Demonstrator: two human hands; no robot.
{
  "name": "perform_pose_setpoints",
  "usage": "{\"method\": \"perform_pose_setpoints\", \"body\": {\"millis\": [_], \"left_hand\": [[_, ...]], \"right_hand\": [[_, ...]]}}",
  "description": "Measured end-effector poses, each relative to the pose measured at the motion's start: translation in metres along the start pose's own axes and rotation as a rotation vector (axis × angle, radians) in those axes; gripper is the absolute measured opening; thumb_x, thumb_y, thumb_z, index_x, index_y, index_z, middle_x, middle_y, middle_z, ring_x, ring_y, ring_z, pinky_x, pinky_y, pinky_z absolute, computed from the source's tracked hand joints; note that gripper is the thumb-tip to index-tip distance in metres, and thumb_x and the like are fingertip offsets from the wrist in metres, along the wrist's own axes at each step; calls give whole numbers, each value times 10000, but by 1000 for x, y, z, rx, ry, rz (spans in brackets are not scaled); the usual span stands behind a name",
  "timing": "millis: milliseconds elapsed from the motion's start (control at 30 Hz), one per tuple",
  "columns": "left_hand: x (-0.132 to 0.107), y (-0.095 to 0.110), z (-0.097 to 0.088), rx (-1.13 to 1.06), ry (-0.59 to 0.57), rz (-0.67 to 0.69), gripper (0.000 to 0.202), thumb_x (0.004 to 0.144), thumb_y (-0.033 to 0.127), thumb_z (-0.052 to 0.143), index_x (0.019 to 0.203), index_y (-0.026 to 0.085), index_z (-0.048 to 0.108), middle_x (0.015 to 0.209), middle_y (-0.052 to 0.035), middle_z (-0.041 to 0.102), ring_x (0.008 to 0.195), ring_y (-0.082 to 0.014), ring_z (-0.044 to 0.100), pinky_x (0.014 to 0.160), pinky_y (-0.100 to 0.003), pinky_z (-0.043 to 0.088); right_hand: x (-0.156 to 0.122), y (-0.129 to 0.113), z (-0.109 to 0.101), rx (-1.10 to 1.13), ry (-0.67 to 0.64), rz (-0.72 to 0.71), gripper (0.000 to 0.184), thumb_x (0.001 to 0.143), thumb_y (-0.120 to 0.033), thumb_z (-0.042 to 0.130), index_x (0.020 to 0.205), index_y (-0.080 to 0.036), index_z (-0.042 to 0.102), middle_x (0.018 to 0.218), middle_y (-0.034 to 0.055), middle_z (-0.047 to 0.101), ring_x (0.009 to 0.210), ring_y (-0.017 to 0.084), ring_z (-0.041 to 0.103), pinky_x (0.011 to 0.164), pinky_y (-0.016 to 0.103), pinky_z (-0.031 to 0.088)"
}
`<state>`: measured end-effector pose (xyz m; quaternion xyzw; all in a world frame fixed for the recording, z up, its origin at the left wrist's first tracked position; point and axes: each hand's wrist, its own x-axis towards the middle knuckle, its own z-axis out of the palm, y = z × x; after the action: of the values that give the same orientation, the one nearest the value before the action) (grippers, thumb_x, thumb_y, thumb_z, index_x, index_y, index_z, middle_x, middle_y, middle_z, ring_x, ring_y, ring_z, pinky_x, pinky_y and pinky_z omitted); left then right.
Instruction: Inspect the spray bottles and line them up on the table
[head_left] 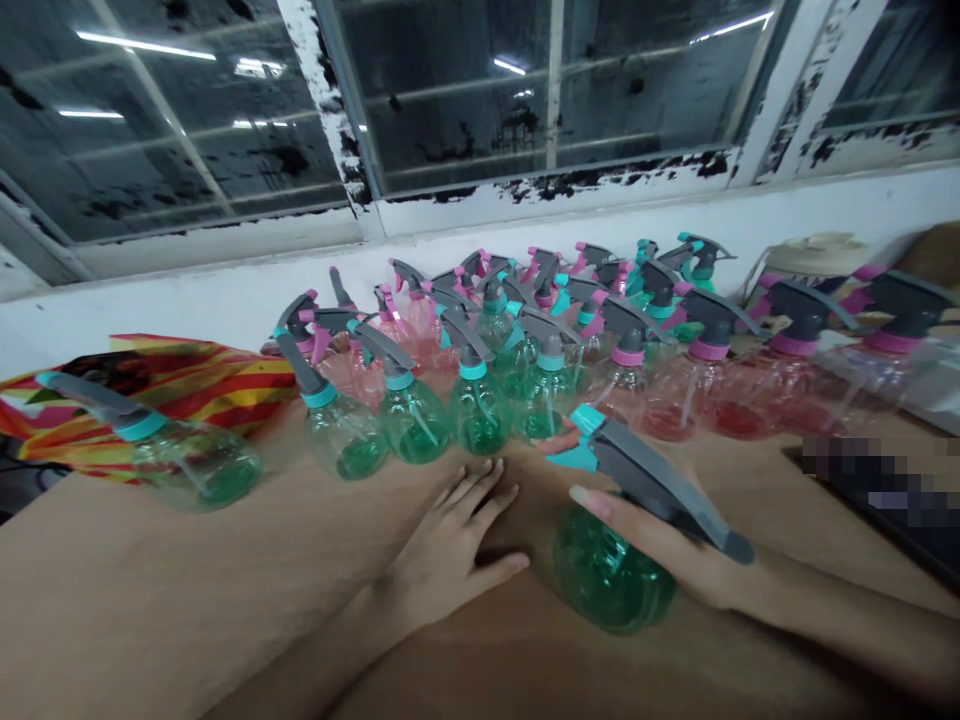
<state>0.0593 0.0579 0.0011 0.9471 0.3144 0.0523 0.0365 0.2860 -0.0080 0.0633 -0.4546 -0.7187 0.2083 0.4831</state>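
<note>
My right hand (660,545) is wrapped round the neck of a green spray bottle (615,590) with a grey and turquoise trigger head. The nozzle of this bottle points to the left, and its base is close to the table. Flat on the wooden table (300,590), my left hand (457,540) lies with its fingers spread and nothing in it. Just beyond its fingertips stands a green spray bottle (480,415), with another green bottle (416,420) to its left.
Several pink spray bottles (671,400) stand at the right and back. A lone green bottle (195,465) is at the left, before a striped red and yellow bag (202,370). At the right lies a dark, partly blurred object (892,510). Windows (465,100) line the wall behind.
</note>
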Motion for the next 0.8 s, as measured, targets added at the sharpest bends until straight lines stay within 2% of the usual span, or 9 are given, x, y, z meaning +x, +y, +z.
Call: {"method": "perform_pose_setpoints", "body": {"millis": [167, 267, 367, 500, 567, 667, 733, 800], "left_hand": [[0, 0, 2, 10, -9, 5, 675, 891, 612, 425, 1393, 164, 367, 1489, -106, 242, 1359, -265, 220, 1091, -466, 204], [0, -1, 3, 2, 7, 15, 679, 890, 615, 424, 1397, 168, 357, 1490, -103, 241, 1362, -268, 207, 1091, -467, 204], [0, -2, 5, -5, 19, 23, 675, 892, 611, 425, 1397, 167, 357, 1491, -104, 239, 1362, -268, 209, 1092, -463, 203], [0, -2, 3, -10, 19, 15, 669, 890, 609, 431, 1390, 169, 370, 1489, -101, 247, 1359, -272, 216, 1091, -462, 211], [-1, -1, 3, -11, 10, 6, 673, 887, 611, 434, 1392, 170, 369, 1487, -102, 250, 1355, -280, 226, 1087, -470, 215], [-1, -1, 3, -6, 5, 1, 672, 885, 615, 434, 1390, 177, 374, 1487, -101, 250, 1352, -284, 235, 1083, -477, 221], [-1, -2, 3, 0, 8, 5, 672, 886, 616, 430, 1390, 174, 375, 1489, -103, 243, 1354, -280, 229, 1084, -472, 220], [-1, -2, 4, 2, 7, 10, 676, 888, 615, 428, 1394, 170, 367, 1492, -104, 235, 1357, -275, 223, 1088, -465, 214]], "right_hand": [[0, 2, 0, 51, -51, 13, 136, 851, -295, 534, 978, -267, 571, 779, -4, 607, 656, 147, 589, 623, 286, 507], [1, 4, 0, 46, -74, 34, 83, 872, -326, 503, 883, -260, 552, 723, -11, 580, 624, 142, 569, 574, 278, 492], [1, 5, 0, 3, -55, 28, 129, 875, -348, 485, 802, -263, 548, 672, -16, 561, 588, 144, 554, 549, 284, 487], [1, 5, 0, 21, -55, 39, 106, 861, -354, 513, 887, -269, 572, 733, -6, 608, 615, 153, 579, 555, 293, 499], [0, 4, 1, 34, -50, 45, 152, 851, -349, 535, 976, -276, 583, 752, -6, 624, 621, 156, 595, 550, 289, 510], [-2, 2, 2, 62, -8, 48, 258, 831, -335, 569, 1082, -275, 577, 839, 11, 654, 767, 187, 642, 667, 311, 542], [-2, 1, 1, 58, 8, 59, 210, 831, -325, 573, 1033, -269, 589, 865, 21, 657, 824, 200, 642, 727, 333, 540], [-2, 2, 1, 33, -4, 66, 119, 840, -326, 559, 936, -269, 600, 816, 18, 647, 758, 194, 635, 681, 335, 541]]}}
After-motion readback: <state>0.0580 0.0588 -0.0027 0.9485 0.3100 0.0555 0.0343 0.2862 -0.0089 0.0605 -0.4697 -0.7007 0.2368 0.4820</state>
